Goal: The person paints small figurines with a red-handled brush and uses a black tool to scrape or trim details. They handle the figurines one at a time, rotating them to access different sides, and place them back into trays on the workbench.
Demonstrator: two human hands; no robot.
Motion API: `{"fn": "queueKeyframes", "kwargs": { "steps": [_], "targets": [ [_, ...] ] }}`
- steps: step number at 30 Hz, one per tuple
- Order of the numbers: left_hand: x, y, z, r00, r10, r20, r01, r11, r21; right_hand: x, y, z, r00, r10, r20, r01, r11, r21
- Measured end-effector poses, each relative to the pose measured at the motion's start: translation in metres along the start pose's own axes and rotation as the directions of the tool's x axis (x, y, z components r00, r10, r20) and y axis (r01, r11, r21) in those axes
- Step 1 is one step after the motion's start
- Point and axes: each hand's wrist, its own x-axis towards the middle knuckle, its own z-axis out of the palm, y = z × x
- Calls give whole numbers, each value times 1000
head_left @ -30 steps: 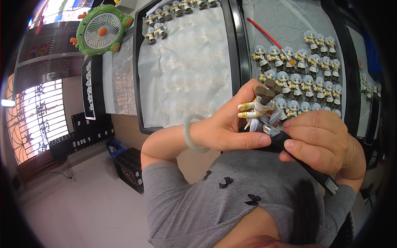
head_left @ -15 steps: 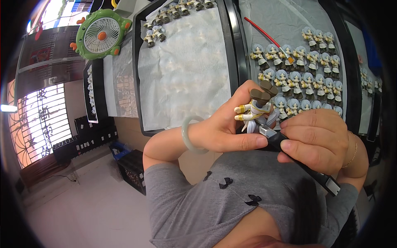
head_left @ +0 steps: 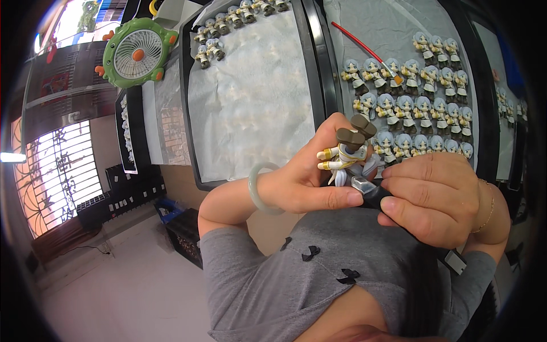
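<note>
My left hand (head_left: pixel 302 183) is closed around a small painted figurine (head_left: pixel 343 157), which is upside down with its brown boots pointing up. White and gold clothing and pale hair show between my fingers; its face is hidden. My right hand (head_left: pixel 430 196) grips a long black bar-shaped tool (head_left: pixel 375 197) with silvery ends; its exact kind I cannot make out. One silvery end sits close to the figurine's hair, near my left thumb. Whether the two touch, I cannot tell.
Rows of similar figurines (head_left: pixel 422 108) stand on the lined right tray, where a red-handled brush (head_left: pixel 364 48) lies across. The left tray (head_left: pixel 250 97) holds several figurines at its far end. A green fan (head_left: pixel 138 55) stands at the far left.
Both hands, with the figurine and the tool, have shifted slightly left. The figurine has tilted a little, and the tool's far end has moved slightly left and up. Both grips stay the same.
</note>
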Motion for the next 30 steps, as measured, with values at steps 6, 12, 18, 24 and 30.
{"fn": "queueKeyframes", "kwargs": {
  "steps": [6,12,18,24,30],
  "targets": [
    [0,1,3,999,-36,-36,34,998,-59,-1,0,1,1000,-16,-12,16,1000,-20],
    [-1,1,-4,996,-19,91,26,996,-81,-1,-2,4,999,-21,-43,19,999,-39],
    [1,8,6,989,-123,-81,117,990,-79,-2,-3,6,998,-25,-61,21,997,-74],
    [3,6,7,988,-120,-95,107,986,-128,-1,-3,6,998,-31,-48,26,994,-107],
    [0,3,4,991,-90,-95,80,991,-104,-1,3,2,999,-43,-14,43,999,-15]
  ]
}}
